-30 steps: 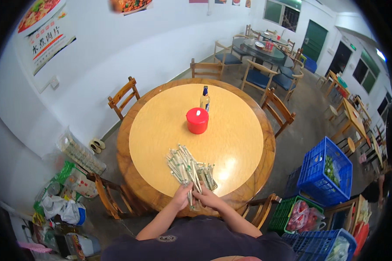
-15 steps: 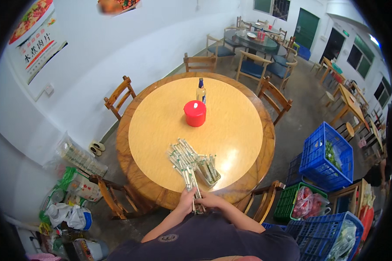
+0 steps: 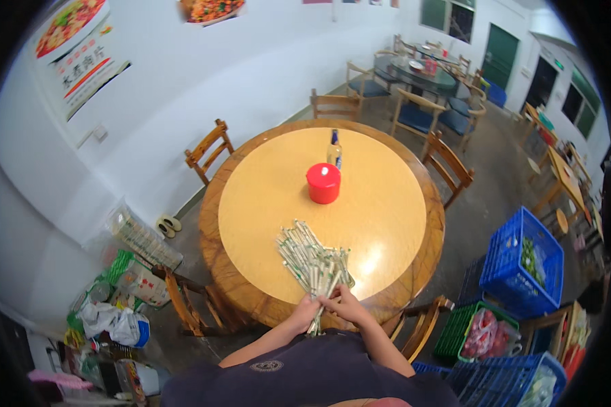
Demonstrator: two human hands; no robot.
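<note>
Nearest, in front of the person's dark shirt (image 3: 305,376), 2 bare hands meet at the near edge of a round table (image 3: 400,271). The left hand (image 3: 305,313) is curled closed around a bundle of slim, pale, green-marked sticks (image 3: 316,288), whose near ends poke out below the grip. The right hand (image 3: 346,305) is bent against the bundle's right side, touching it; whether it pinches any sticks or only steadies them cannot be told, since fingers and sticks overlap there.

To handle the bundle well, the left hand would probably do best with a firm, even wrap, so that such thin pieces do not slide past each other. The right hand could square the ends with light taps and tuck in strays, rather than squeeze hard enough to bend them.

Just beyond the hands, a fanned pile of like sticks (image 3: 297,249) lies on the near part of the table, some running in toward the grip; shifting only a few at a time should keep the others from scattering. Farther off stands 1 red lidded tub (image 3: 324,186), with 1 bottle (image 3: 335,156) just behind it. Past the far rim are 3 wooden chairs (image 3: 336,102), then a dark-topped table (image 3: 414,76), well apart at the far right.
</note>
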